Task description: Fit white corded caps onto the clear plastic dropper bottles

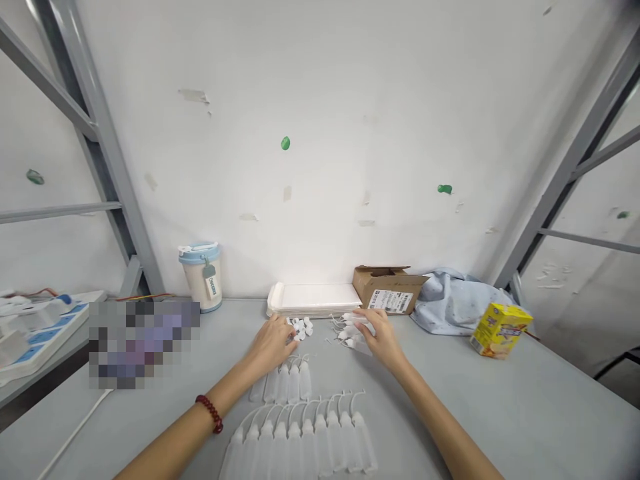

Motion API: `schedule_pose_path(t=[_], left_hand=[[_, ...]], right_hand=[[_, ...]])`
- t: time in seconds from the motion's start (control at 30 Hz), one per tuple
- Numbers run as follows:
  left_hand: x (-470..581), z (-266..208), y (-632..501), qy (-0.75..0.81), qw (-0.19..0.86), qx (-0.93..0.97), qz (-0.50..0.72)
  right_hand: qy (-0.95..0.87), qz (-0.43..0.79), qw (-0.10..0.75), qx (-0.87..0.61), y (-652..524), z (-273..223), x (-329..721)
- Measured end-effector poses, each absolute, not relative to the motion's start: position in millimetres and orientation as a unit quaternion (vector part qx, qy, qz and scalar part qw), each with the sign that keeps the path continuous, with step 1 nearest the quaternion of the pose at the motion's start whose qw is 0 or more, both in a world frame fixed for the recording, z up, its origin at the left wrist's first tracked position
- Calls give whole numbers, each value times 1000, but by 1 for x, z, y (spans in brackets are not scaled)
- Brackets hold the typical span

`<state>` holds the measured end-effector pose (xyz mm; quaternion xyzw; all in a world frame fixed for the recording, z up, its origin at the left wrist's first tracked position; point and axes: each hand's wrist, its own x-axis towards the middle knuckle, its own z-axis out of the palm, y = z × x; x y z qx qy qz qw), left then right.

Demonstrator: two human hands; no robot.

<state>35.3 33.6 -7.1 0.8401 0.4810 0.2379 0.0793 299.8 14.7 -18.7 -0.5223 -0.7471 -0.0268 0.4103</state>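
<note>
- Head view: both forearms (175,433) reach forward over the desk (525,413).
- Left hand (273,341) is palm down, fingers bent, beside the white caps (303,327); whether they grip one, I cannot tell.
- Right hand (383,333) turns inward, thumb and forefinger apart at the far bottles (351,330); clamping cannot be told.
- More bottles (295,447) lie in two rows between the forearms.

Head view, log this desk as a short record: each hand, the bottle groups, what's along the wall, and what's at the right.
Left hand: at the white caps; grip unclear
Right hand: fingers at the far bottles; grip unclear
Front bottles: long row, thin curved nozzles
Middle bottles: shorter row, just beyond the front row
Wall side: cup, white stack, open carton
Right: cloth, yellow box
</note>
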Motion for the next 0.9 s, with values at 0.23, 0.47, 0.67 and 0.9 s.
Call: schedule_pose_path(t=[0.23,0.47,0.67,0.9], left_hand=[[29,-6,24,494,117,817,274],[1,-3,11,532,208,742,351],[-6,-7,16,520,284,699,401],[7,-11,12,490,329,674,444]], right_hand=[[-762,-36,384,-521,23,-32,297],[-750,-74,399,-522,18,-26,298],[-764,-63,407,-497,-2,-13,271],[-851,119,290,-422,-32,1,224]])
